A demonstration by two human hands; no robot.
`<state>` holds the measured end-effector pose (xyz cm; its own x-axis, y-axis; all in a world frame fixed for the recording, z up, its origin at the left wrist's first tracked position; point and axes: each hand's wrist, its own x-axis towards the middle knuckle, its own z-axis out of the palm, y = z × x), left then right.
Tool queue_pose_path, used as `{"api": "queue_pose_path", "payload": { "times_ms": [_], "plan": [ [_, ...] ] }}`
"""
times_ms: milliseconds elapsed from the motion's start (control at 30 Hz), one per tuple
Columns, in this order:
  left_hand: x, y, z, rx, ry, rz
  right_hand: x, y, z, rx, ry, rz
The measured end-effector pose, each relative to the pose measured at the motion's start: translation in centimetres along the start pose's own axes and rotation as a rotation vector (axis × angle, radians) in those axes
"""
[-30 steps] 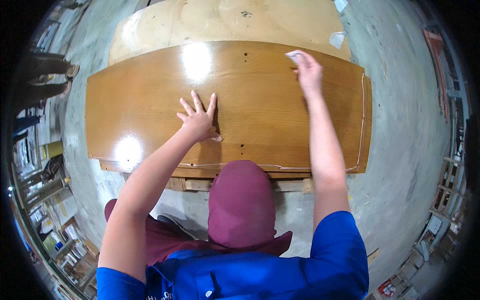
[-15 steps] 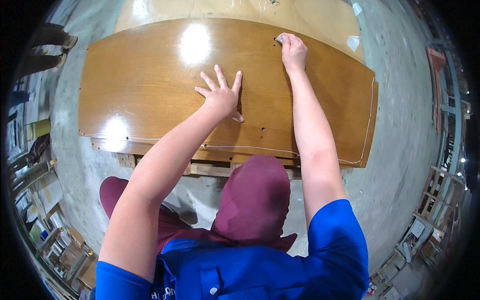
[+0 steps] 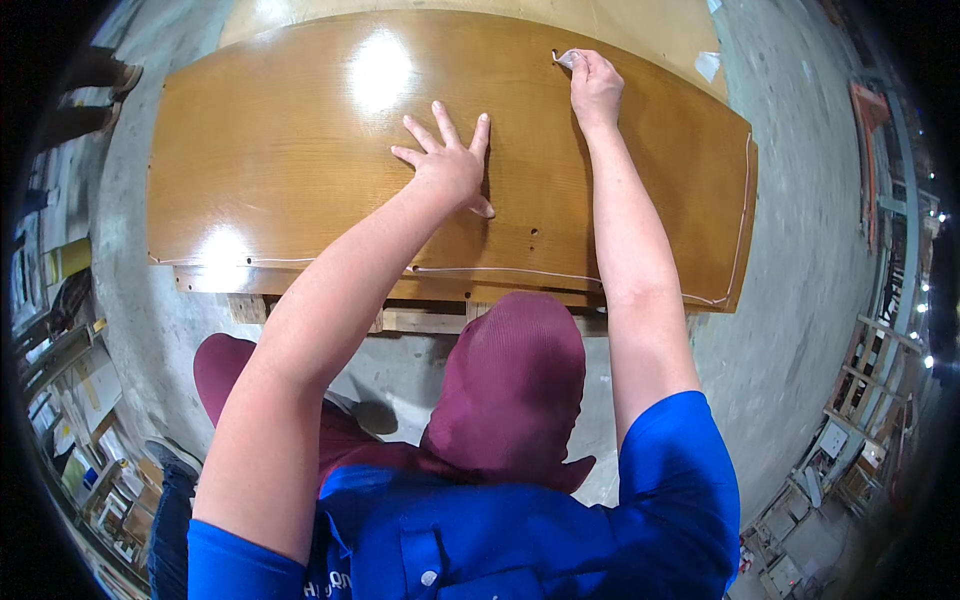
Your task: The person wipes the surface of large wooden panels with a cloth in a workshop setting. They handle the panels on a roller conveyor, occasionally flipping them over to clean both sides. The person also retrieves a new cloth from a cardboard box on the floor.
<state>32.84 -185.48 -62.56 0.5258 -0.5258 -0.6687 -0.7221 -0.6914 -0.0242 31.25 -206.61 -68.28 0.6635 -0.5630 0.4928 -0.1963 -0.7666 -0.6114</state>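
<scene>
The left hand (image 3: 447, 168) lay palm down on the board (image 3: 300, 170), fingers spread, gripping nothing, around the middle of it. The right hand (image 3: 598, 90) pinched a small white item (image 3: 568, 59) between its fingertips near the board's far edge, its point at a dark hole (image 3: 555, 54). Two more holes (image 3: 534, 232) sat toward the near edge. A thin white line (image 3: 500, 270) ran along the near edge and up the right edge, bending at the near right corner. A pallet (image 3: 420, 322) showed below the near edge, above the floor (image 3: 800, 250).
</scene>
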Motion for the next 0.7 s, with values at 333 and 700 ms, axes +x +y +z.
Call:
{"api": "queue_pose_path", "payload": {
  "times_ms": [333, 700],
  "plan": [
    [-0.1, 0.0, 0.2, -0.026, 0.020, -0.007, -6.8, -2.5, -3.4, 0.021, -0.091, 0.031],
    [-0.2, -0.2, 0.9, -0.030, 0.053, -0.010, -16.0, -6.1, -8.3, 0.056, -0.243, 0.113]
  ]
}}
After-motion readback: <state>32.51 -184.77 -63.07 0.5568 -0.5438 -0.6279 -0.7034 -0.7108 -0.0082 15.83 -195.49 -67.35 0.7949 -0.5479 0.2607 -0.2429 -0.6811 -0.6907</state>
